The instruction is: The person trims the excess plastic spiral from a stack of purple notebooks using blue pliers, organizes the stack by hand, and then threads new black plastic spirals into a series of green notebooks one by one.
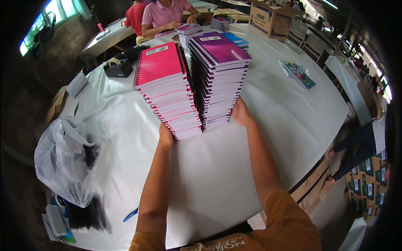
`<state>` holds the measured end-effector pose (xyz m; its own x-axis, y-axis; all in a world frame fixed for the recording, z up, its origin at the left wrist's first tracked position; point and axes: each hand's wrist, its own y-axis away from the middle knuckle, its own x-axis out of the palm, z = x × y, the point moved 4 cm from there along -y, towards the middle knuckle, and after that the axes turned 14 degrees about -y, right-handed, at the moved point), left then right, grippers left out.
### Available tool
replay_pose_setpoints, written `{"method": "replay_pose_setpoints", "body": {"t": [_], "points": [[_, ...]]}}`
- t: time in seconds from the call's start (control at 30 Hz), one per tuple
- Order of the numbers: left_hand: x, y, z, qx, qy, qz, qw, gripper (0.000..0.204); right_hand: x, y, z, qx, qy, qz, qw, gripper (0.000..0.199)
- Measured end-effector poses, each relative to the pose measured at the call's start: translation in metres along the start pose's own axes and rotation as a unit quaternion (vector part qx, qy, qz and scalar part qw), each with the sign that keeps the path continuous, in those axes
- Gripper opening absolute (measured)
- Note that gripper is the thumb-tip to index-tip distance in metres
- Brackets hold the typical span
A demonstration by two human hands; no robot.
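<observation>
Head view. Left hand (166, 137): pressed against the near lower corner of the pink-covered spiral notebook stack (167, 85); fingers hidden behind the stack, spread cannot be told. Right hand (241, 113): flat against the near right side of the purple-covered spiral notebook stack (218, 79), fingers extended, gripping nothing. Both stacks stand side by side, touching, mid-table on the white table (234, 167). Left of them: clear plastic bag (63, 163) with black spiral bindings (90, 215), tape dispenser (118, 67).
</observation>
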<state>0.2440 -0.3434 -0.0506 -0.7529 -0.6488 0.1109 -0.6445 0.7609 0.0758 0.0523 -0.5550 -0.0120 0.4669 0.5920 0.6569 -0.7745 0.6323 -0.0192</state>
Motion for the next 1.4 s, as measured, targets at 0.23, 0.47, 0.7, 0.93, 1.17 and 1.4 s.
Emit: {"method": "replay_pose_setpoints", "body": {"t": [0.23,0.47,0.7,0.93,1.17,1.4], "points": [[0.013,0.016,-0.146,0.145,0.18,-0.008,0.973,0.085,0.089,-0.013,0.119,-0.08,-0.118,0.072,0.987,0.084],[0.038,0.023,-0.215,0.255,0.017,-0.076,0.964,0.08,0.136,0.0,0.113,-0.128,-0.001,0.149,0.981,0.083],[0.043,0.031,-0.22,0.261,-0.026,-0.081,0.962,0.078,0.135,0.004,0.123,-0.189,0.046,0.157,0.968,0.082],[0.059,0.058,-0.235,0.325,-0.217,-0.255,0.885,0.056,0.156,0.016,0.127,-0.299,0.274,0.173,0.898,0.059],[0.047,0.051,-0.23,0.308,-0.178,-0.168,0.919,0.072,0.141,0.014,0.127,-0.258,0.215,0.166,0.927,0.074],[-0.016,0.033,-0.122,0.106,-0.007,-0.104,0.989,0.099,0.027,0.013,0.027,-0.064,0.05,0.039,0.996,0.097]]}}
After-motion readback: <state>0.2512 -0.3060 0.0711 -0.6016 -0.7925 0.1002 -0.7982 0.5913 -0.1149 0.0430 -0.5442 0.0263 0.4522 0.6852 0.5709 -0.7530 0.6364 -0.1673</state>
